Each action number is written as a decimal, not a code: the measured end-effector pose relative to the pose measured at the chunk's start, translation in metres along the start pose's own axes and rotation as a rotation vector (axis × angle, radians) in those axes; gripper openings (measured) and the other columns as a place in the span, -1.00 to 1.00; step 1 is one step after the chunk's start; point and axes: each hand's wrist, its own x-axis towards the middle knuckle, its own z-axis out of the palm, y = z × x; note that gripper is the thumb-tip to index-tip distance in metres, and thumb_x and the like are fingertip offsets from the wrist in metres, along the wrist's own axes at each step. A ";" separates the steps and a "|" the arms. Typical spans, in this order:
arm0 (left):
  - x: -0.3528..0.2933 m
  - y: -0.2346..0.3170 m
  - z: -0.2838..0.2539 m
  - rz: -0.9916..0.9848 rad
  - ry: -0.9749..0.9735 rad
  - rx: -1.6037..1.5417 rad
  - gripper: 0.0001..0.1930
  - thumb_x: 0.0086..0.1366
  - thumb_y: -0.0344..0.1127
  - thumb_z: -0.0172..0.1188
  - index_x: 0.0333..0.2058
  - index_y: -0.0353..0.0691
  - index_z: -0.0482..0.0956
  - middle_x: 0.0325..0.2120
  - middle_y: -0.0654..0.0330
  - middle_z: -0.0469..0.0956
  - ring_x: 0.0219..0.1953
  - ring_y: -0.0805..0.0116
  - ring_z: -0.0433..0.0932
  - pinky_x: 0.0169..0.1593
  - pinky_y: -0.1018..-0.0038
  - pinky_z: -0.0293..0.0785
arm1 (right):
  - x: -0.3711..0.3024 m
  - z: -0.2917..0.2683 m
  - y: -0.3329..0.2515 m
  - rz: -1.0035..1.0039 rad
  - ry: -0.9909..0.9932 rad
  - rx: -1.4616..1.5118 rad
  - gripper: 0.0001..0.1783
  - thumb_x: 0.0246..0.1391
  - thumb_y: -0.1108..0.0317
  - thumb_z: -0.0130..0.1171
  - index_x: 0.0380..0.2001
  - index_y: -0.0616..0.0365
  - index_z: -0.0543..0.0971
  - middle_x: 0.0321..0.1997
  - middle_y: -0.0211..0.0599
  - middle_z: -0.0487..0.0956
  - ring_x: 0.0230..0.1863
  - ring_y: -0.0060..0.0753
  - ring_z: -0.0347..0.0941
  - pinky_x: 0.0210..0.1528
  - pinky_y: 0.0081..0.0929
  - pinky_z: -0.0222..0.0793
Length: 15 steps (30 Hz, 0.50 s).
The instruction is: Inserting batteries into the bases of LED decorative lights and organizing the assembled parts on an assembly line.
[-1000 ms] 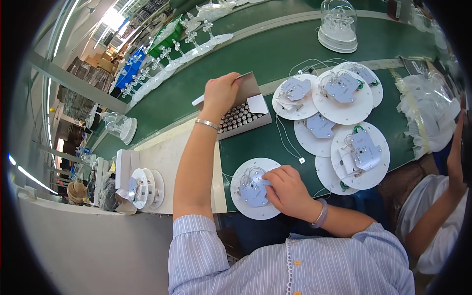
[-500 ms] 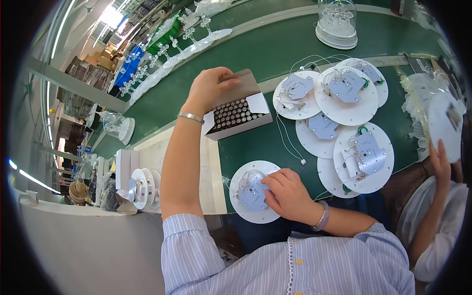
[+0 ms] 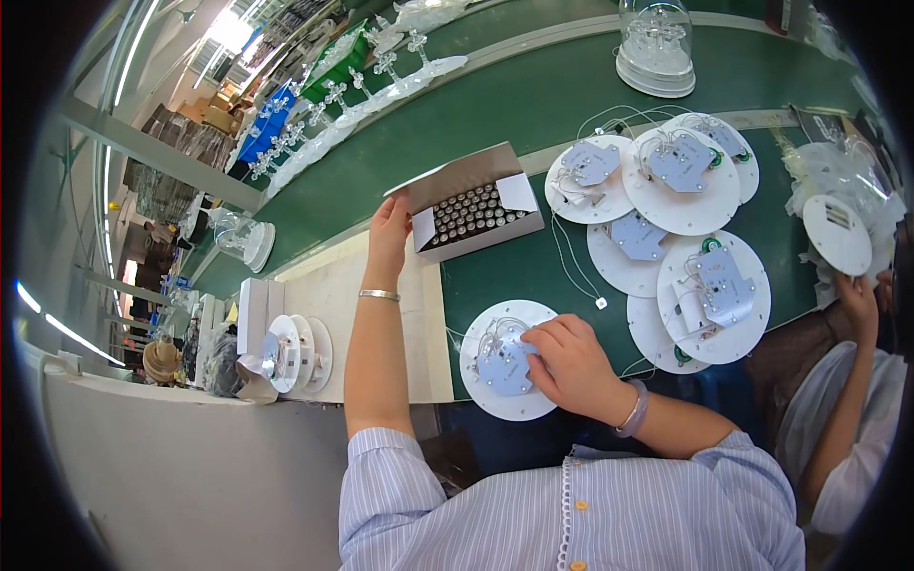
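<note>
Head view: disc [image 3: 505, 369] lies partly under right hand [image 3: 575, 367].

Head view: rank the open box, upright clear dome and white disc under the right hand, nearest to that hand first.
1. White disc: under the right hand.
2. Open box: ahead, left.
3. Upright clear dome: far side, right.

Six piled discs [image 3: 714, 297], one battery box [image 3: 486, 239], two bracelets [image 3: 379, 294]

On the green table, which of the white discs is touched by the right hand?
The separate disc at the near edge of the table, beside the cream sheet; the right hand touches its circuit board. The others overlap farther right.
</note>
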 end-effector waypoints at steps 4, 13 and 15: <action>0.004 0.000 0.023 -0.075 0.095 -0.151 -0.72 0.13 -0.17 0.12 -0.30 -0.27 0.46 -0.43 0.31 0.48 -0.39 0.56 0.42 -0.33 0.65 0.33 | 0.000 0.001 0.001 0.009 0.004 -0.012 -0.73 -0.24 0.44 0.09 -0.34 0.19 0.42 -0.32 -0.24 0.42 -0.23 -0.18 0.27 -0.13 -0.34 0.16; 0.008 0.007 0.041 -0.196 0.254 -0.082 -0.65 0.07 -0.23 0.18 -0.27 -0.41 0.45 -0.40 0.13 0.50 -0.40 0.40 0.47 -0.33 0.53 0.40 | 0.001 0.000 0.001 0.011 -0.002 -0.009 -0.73 -0.25 0.44 0.09 -0.35 0.19 0.41 -0.33 -0.24 0.43 -0.24 -0.19 0.28 -0.15 -0.34 0.17; 0.009 0.007 0.041 -0.217 0.268 -0.046 -0.64 0.06 -0.24 0.18 -0.26 -0.42 0.44 -0.41 0.14 0.50 -0.40 0.41 0.47 -0.35 0.54 0.39 | 0.001 0.000 0.001 0.012 -0.004 -0.004 -0.73 -0.25 0.45 0.09 -0.35 0.19 0.41 -0.33 -0.24 0.43 -0.24 -0.19 0.28 -0.15 -0.34 0.17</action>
